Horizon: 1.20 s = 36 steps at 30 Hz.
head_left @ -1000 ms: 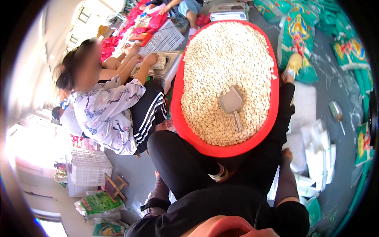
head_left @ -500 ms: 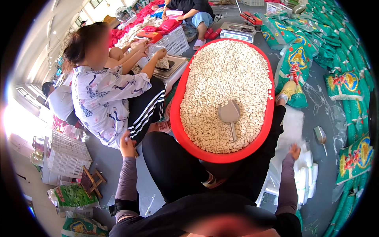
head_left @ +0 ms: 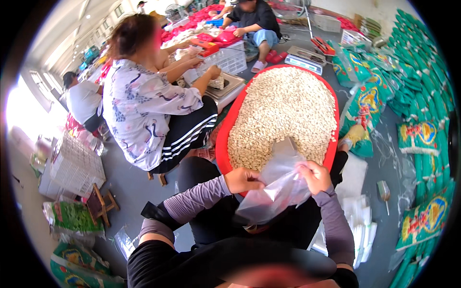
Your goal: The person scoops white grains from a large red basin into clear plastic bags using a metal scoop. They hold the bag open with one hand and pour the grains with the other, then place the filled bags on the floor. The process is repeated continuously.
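Note:
A clear plastic bag [head_left: 271, 194] is stretched between my two hands over the near end of a red oval tub [head_left: 222, 144]. My left hand [head_left: 244, 181] pinches the bag's left side. My right hand [head_left: 315, 176] grips its upper right edge with fingers closed. Pale flat seeds [head_left: 283, 105], which look like pumpkin seeds, fill the tub. A grey scoop [head_left: 285, 144] rests on them just beyond the bag, its handle hidden behind the plastic. No contents show in the bag.
At my left sits a co-worker [head_left: 144, 110] beside a scale [head_left: 230, 89]. Another scale [head_left: 305, 60] stands past the tub. Plastic bags in a stack [head_left: 357, 216] and a second scoop [head_left: 383, 190] lie right. Green printed sacks [head_left: 418, 137] line the right side; a wooden stool [head_left: 102, 205] stands left.
Both hands have come inward from the sides to the tub's near end. A clear bag is now held between them, covering the scoop's handle. The view has shifted.

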### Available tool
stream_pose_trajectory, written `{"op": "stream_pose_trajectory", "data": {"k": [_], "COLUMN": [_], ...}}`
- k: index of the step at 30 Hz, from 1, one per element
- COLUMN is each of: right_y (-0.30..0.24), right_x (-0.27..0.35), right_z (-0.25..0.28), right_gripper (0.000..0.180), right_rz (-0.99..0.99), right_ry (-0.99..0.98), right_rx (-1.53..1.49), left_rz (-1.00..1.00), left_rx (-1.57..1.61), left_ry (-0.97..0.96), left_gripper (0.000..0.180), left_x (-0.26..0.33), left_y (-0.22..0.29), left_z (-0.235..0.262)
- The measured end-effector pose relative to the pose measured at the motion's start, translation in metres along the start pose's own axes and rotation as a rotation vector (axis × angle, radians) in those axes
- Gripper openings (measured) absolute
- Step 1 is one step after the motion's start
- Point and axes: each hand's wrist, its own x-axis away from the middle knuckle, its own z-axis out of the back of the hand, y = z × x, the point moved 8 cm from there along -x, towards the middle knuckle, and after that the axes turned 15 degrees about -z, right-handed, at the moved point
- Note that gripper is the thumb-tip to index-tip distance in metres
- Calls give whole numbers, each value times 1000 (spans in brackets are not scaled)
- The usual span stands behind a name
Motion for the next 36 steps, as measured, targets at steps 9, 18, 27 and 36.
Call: {"op": "stream_pose_trajectory", "data": {"k": [9, 18, 27, 36], "right_y": [39, 48, 50, 41], "right_x": [-3, -50, -57, -59], "right_z": [-15, 30, 56, -57], "right_gripper": [18, 20, 20, 22], "right_rz": [-238, -212, 129, -384], "right_ry": [-198, 137, 495, 18], "right_rx": [-138, -405, -48, -441], "left_rz": [38, -153, -93, -422], "left_rx": [-299, -2, -255, -434], "left_ry": [395, 329, 503, 447], "left_gripper": [34, 11, 22, 13], "left_x": [-1, -47, -71, -66], "left_y": [1, 3, -11, -26], "left_z": [72, 79, 84, 56]}}
